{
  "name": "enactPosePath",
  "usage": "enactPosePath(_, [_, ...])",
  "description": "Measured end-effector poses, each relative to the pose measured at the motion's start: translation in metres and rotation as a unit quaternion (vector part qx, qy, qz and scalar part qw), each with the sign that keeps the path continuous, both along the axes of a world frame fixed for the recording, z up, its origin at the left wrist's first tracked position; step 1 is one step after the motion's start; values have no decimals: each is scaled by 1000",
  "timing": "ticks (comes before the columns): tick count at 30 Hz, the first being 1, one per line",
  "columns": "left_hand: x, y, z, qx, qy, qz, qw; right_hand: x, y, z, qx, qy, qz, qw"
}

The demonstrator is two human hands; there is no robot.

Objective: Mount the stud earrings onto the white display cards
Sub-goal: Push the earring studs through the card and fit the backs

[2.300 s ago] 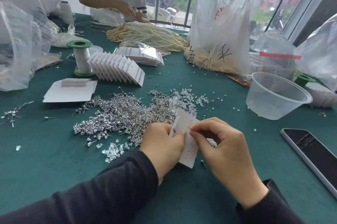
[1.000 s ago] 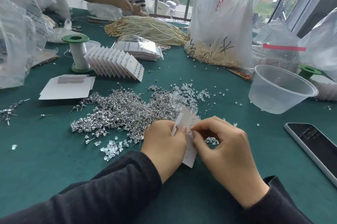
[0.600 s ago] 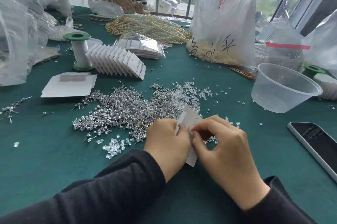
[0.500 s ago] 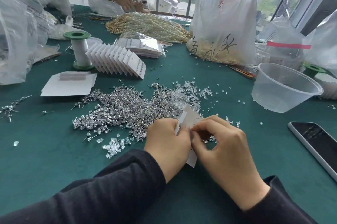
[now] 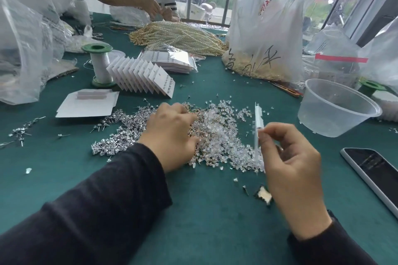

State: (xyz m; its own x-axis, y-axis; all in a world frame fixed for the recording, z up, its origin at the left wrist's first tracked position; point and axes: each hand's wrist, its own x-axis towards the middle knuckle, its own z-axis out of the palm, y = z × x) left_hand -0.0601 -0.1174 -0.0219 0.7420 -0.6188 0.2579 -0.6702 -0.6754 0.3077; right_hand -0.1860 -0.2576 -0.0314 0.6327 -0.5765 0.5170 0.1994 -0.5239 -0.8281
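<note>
Risk at the stud pile: clumped posts, twisting card

The right hand (image 5: 288, 167) is pinching the white display card (image 5: 258, 126) upright and edge-on above the table (image 5: 193, 210), at three o'clock of the stud earrings (image 5: 120, 133). The left hand (image 5: 170, 133) is lying knuckles-up on that heap, well apart from the right. Its fingertips are hiding among the studs, so whether it is gripping one cannot be told. Tangled posts are likely to be lifting in a clump, and clear backs (image 5: 219, 135) are mixing in on the heap's three o'clock side, so a wrong piece may get picked. The thin pinch is leaving the card free to twist or slip. The card's face and holes are not showing, and the right hand is blurring.
</note>
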Motion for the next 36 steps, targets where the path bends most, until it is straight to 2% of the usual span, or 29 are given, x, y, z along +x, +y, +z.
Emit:
enactPosePath(2, [2,0,-3,29,28,-5,999,0,-1,1,62,13,20,998])
enactPosePath(5, [1,-2,-5,-19,25,-11,999,0,-2,1,159,31,61,985])
enactPosePath(11, [3,-1,0,-82,33,-4,996,-1,0,8,361,42,156,919])
enactPosePath(13, [3,0,4,-109,57,-2,992,-1,-1,8,393,43,170,903])
enactPosePath(18, [4,3,9,-163,112,-14,980,0,-1,8,411,46,193,890])
enactPosePath(20, [4,3,12,-211,167,-27,963,0,-2,8,410,49,205,887])
enactPosePath(23, [-4,0,14,-323,304,-68,894,1,-2,7,428,54,236,871])
enactPosePath(25, [-11,-2,15,-355,339,-100,865,1,-1,8,434,59,259,861])
enactPosePath(26, [-14,-4,14,-353,334,-108,867,1,0,8,432,61,267,859])
enactPosePath(29, [-15,-7,12,-305,250,-83,915,1,0,9,420,64,268,865])
enactPosePath(33, [-15,-5,14,-325,258,-99,904,1,-1,7,415,73,259,869])
enactPosePath(34, [-14,-4,13,-311,240,-92,915,1,0,7,413,74,254,872])
enactPosePath(36, [-10,-3,10,-222,146,-50,963,1,-1,6,414,72,239,875])
